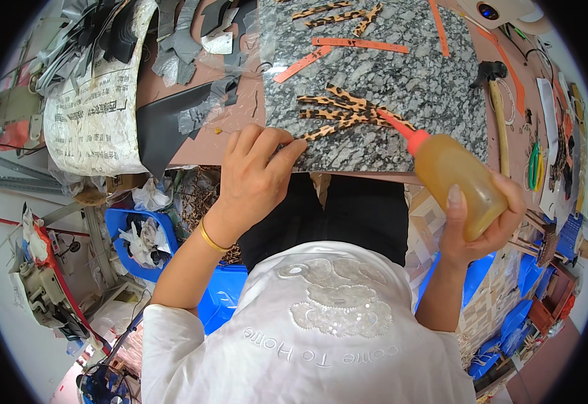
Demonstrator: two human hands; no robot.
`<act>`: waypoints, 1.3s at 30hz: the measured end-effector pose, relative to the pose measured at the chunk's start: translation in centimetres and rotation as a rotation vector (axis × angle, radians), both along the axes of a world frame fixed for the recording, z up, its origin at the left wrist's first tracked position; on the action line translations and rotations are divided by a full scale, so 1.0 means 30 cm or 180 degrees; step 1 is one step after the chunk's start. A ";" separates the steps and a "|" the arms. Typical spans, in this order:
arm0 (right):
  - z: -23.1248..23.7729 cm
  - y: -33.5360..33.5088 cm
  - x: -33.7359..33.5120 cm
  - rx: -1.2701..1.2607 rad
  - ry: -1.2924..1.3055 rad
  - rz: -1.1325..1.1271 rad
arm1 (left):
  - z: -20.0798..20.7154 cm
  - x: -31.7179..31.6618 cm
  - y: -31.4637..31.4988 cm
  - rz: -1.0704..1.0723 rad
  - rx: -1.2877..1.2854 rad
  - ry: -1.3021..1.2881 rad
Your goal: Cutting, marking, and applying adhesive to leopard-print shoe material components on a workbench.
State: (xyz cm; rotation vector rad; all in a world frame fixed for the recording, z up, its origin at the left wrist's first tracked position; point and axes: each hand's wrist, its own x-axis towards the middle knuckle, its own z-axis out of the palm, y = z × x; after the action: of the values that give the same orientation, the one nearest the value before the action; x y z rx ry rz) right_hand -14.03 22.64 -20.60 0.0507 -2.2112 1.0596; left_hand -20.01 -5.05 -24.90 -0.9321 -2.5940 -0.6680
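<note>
My right hand (479, 222) is wrapped round a translucent squeeze bottle (457, 178) of amber liquid. The bottle tilts so that its red nozzle (396, 124) points up and left, its tip over the gathered ends of several leopard-print strips (351, 111). These strips fan out to the left on a grey speckled stone slab (442, 87). At the slab's near left edge my left hand (257, 168), a gold bangle on its wrist, pinches the end of the lowest strip with bent fingers. Whether liquid is coming out cannot be made out.
More leopard-print strips (338, 17) and orange-red marked strips (361, 45) lie farther back on the slab. A hammer (496, 101) rests along its right side. Dark grey material scraps (179, 114) cover the left of the table. Below stands a blue bin (136, 266) with crumpled waste.
</note>
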 end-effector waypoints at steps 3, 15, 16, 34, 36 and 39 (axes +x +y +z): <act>-0.003 -0.012 -0.005 0.0200 0.0055 0.0385 | -0.002 0.003 -0.004 0.0025 0.0015 -0.0012; 0.001 -0.003 0.003 -0.0111 -0.0006 0.0081 | 0.001 0.002 -0.003 0.0013 0.0034 0.0013; 0.005 0.002 0.002 -0.0159 -0.0004 -0.0033 | -0.002 0.002 -0.002 0.0015 0.0038 0.0010; -0.021 0.058 -0.016 -0.1518 0.0267 -0.0310 | 0.063 -0.135 0.060 0.0316 0.0057 0.0052; -0.031 0.061 -0.009 -0.1669 0.0233 -0.0307 | 0.058 -0.151 0.065 0.0191 -0.0123 -0.0186; -0.042 0.081 0.000 -0.1747 0.0284 -0.0334 | 0.070 -0.165 0.052 0.0061 -0.0234 0.0254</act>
State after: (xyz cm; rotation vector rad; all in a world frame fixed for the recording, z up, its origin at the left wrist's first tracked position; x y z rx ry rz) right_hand -14.03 25.07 -21.86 -0.2515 -1.7576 1.5314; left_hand -24.97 -3.50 -22.80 -0.9351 -2.5689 -0.5226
